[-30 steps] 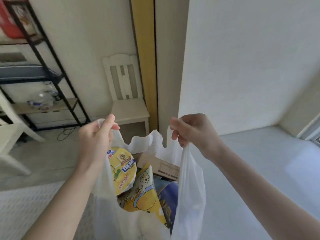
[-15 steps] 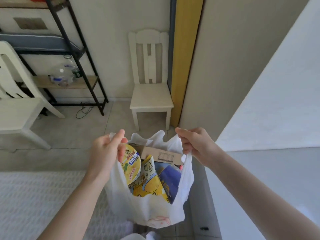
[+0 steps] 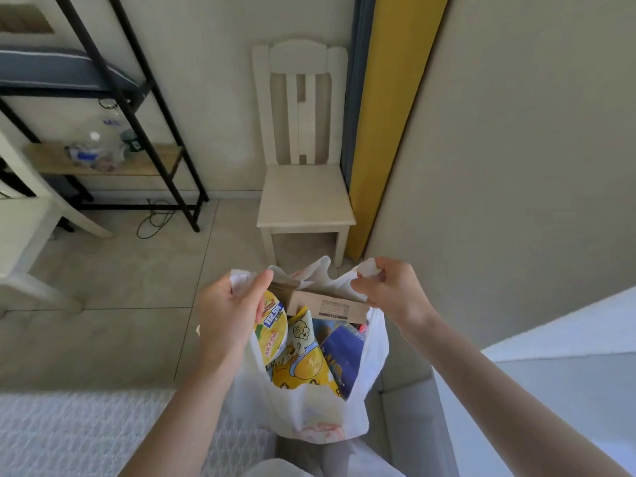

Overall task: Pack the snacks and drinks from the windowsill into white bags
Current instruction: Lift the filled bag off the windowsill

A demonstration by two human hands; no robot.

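Now that the full white bag [image 3: 309, 407] hangs lower over the floor [image 3: 120, 287], away from the windowsill [image 3: 568, 339], left hand [image 3: 229, 311] and right hand [image 3: 389, 294] each pinch a handle; packing looks finished.

Lettering on yellow cup lid [image 3: 272, 330] and cardboard box [image 3: 330, 308] illegible

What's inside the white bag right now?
The white bag holds a yellow-lidded cup, a yellow snack packet, a blue packet and a cardboard box. Anything beneath them is hidden.

One white bag [image 3: 303, 411], holding one round yellow-lidded cup [image 3: 273, 330], one cardboard box [image 3: 327, 306], one yellow snack packet [image 3: 306, 359] and one blue packet [image 3: 342, 352]. Two hands: left [image 3: 229, 313], right [image 3: 390, 294]. One chair [image 3: 304, 194] in full view; bottles on the rack [image 3: 137, 108] too blurred to count.
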